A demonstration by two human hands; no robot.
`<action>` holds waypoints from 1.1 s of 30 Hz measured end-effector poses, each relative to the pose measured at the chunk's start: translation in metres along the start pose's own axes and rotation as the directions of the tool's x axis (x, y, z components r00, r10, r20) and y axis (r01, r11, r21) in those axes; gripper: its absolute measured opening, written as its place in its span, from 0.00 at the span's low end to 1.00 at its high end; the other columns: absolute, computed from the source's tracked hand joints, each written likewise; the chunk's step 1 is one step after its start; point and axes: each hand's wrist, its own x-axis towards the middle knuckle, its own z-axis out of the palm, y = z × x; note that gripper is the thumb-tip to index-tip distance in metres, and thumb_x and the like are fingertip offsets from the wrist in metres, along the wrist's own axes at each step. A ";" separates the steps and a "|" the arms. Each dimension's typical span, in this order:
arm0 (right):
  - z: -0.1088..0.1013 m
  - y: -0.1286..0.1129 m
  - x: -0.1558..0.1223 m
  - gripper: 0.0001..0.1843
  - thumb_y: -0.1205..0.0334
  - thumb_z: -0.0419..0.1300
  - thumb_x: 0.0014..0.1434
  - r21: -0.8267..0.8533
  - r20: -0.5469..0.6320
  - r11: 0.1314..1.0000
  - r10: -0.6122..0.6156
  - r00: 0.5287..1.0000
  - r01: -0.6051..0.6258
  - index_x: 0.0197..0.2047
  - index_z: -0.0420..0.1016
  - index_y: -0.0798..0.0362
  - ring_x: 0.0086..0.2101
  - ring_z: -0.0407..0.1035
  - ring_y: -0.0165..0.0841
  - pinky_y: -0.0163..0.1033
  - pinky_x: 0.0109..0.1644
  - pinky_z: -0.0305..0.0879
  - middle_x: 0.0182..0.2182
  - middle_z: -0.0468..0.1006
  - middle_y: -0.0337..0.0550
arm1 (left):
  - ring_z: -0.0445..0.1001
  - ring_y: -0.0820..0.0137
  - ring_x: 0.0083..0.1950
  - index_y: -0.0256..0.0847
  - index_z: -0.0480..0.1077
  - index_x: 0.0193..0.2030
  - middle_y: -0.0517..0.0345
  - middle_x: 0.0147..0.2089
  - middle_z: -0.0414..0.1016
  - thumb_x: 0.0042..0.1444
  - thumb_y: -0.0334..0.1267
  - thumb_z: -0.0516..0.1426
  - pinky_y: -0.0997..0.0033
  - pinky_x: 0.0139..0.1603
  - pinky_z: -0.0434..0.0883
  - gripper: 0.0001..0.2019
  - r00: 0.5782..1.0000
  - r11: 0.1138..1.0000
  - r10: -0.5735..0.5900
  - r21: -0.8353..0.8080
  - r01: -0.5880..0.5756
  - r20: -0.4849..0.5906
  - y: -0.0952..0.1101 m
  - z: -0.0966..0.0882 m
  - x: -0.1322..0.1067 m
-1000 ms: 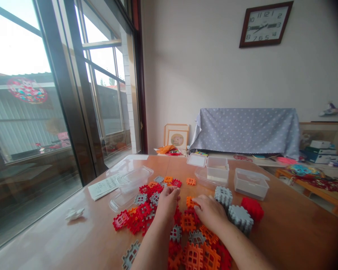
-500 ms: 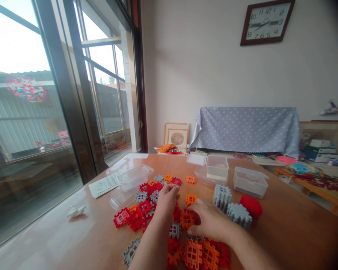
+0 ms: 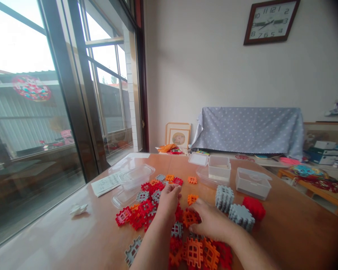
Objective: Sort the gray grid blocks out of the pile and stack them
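My left hand (image 3: pixel 169 198) is over the pile with thumb and fingers pinched together; whatever they hold, if anything, is hidden. To its right, my right hand (image 3: pixel 210 221) curls its fingers and thumb around the right edge of an orange interlocking block (image 3: pixel 189 218), a square piece with notched edges and a window-like grid. Red blocks (image 3: pixel 137 220) and grey blocks (image 3: pixel 142 196) lie loosely around and under both forearms. Another orange block (image 3: pixel 192 199) lies just beyond my right fingers. Larger orange blocks (image 3: pixel 193 253) are near the front edge.
Stacked grey blocks (image 3: pixel 224 198), a second grey stack (image 3: pixel 242 215) and a red stack (image 3: pixel 254 207) stand right. Behind them are clear plastic boxes (image 3: pixel 253 183). Clear lids (image 3: pixel 136 176), a written notepad (image 3: pixel 105 184) and crumpled white tissue (image 3: pixel 79 210) lie left on the wooden table (image 3: pixel 98 232).
The whole view has shifted slightly, so everything appears a little further right. Both hands keep nearly the same place and pose over the blocks.
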 end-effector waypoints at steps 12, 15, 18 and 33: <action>0.003 0.008 0.002 0.11 0.62 0.65 0.55 0.056 -0.077 0.998 -0.036 0.996 0.041 0.43 0.78 0.48 0.40 0.73 0.36 0.35 0.41 0.62 0.41 0.77 0.40 | 0.70 0.70 0.32 0.40 0.70 0.36 0.60 0.30 0.71 0.48 0.47 0.64 0.73 0.33 0.63 0.14 0.999 0.996 0.038 0.078 -0.041 0.032 -0.008 0.000 0.007; 0.004 0.014 0.007 0.11 0.67 0.60 0.58 0.067 -0.150 0.998 0.015 0.989 -0.005 0.44 0.77 0.48 0.41 0.74 0.36 0.35 0.44 0.64 0.42 0.79 0.40 | 0.67 0.70 0.29 0.41 0.72 0.35 0.61 0.28 0.71 0.47 0.42 0.64 0.72 0.32 0.63 0.11 0.997 0.987 0.065 0.146 -0.071 0.051 -0.013 0.002 0.010; 0.006 0.020 0.013 0.18 0.70 0.54 0.61 0.069 -0.232 0.995 0.089 0.969 -0.075 0.52 0.75 0.49 0.46 0.74 0.37 0.37 0.49 0.65 0.47 0.79 0.45 | 0.69 0.67 0.32 0.42 0.74 0.32 0.59 0.28 0.73 0.43 0.36 0.66 0.70 0.37 0.64 0.08 0.992 0.965 0.098 0.235 -0.115 0.083 -0.016 0.002 0.007; 0.015 0.028 0.016 0.19 0.68 0.55 0.60 0.081 -0.292 0.981 0.190 0.937 -0.174 0.53 0.77 0.50 0.46 0.76 0.39 0.37 0.50 0.66 0.47 0.82 0.47 | 0.67 0.41 0.57 0.41 0.79 0.38 0.37 0.51 0.75 0.42 0.36 0.62 0.45 0.56 0.60 0.13 0.876 0.165 0.093 0.861 -0.481 0.472 0.003 -0.004 -0.024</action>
